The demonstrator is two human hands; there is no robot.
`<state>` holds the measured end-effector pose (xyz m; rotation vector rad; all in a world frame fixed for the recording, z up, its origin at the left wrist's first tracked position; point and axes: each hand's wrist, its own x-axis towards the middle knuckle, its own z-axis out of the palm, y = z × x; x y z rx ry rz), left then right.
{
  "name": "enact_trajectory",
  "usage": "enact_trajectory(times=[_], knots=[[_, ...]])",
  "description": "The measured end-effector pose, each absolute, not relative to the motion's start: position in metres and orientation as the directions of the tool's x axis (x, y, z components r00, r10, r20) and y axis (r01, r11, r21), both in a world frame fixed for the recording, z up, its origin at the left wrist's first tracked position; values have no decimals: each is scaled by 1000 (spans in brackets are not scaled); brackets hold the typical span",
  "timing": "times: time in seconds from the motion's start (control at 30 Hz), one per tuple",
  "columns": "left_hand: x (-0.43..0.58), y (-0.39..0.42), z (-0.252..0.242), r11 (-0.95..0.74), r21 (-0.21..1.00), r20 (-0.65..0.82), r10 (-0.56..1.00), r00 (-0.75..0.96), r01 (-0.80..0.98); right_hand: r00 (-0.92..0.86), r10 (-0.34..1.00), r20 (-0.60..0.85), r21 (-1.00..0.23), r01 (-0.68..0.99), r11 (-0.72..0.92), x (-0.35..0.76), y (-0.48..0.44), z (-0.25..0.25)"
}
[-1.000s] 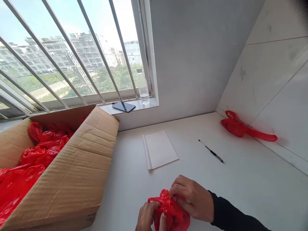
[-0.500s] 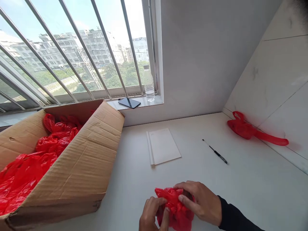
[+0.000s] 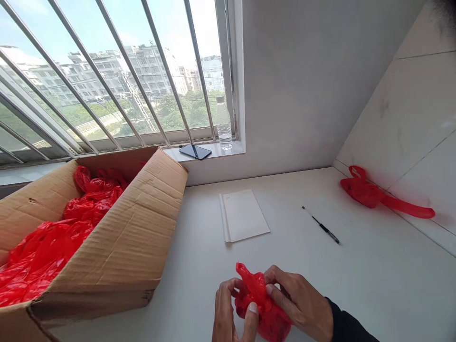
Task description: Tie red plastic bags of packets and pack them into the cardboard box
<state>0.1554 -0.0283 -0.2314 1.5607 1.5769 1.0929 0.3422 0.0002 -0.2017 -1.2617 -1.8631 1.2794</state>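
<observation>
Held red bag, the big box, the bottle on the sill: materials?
Held red bag: thin plastic film, semi-glossy; it crumples finely and catches small highlights.
Box: brown cardboard, matt, probably corrugated; creases and faint parallel lines run across its side.
Bottle: clear and glossy, see-through; rings around the lower wall suggest plastic, though the look alone doesn't rule out glass.

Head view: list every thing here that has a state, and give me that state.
Bunched red plastic bag: held in the left hand and right hand
Brown cardboard box: open, holding crumpled glossy red plastic
White rectangular paper booklet: lying flat
Slim black-and-clear pen: lying flat
Clear plastic bottle: upright, capped
Dark rectangular phone: lying flat, no lit screen visible
Long-tailed red plastic bag: crumpled, lying by the pale wall
</observation>
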Motion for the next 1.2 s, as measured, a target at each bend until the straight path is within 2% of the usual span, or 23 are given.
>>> enact_trajectory(times=[0.17,0.37,0.57,0.7,0.8,0.93,1.07,1.2], knots=[[160,-25,-222,-130,894,145,989,-2,428,-362,930,-66,-904,417,98,340,-3,-206],[158,-25,-229,-212,908,239,970,-32,361,-356,921,-159,-951,306,-45,342,0,-202],[154,-27,-229,-255,930,270,963,-21,264,-407,903,-139,-953,302,-11,336,-2,-206],[153,-26,-228,-232,943,237,972,7,237,-362,925,-114,-964,266,-14,335,-2,-207],[152,-26,-230,-229,939,207,972,109,256,-336,935,-117,-969,243,-34,334,0,-204],[148,-23,-229,-214,934,167,969,181,287,-287,946,-152,-953,295,-64,331,-6,-204],[145,-20,-222,-117,964,93,989,111,240,-150,965,-216,-884,450,-128,326,-18,-211],[143,-21,-226,-113,974,85,986,146,194,-274,916,-294,-863,489,-131,327,-15,-211]])
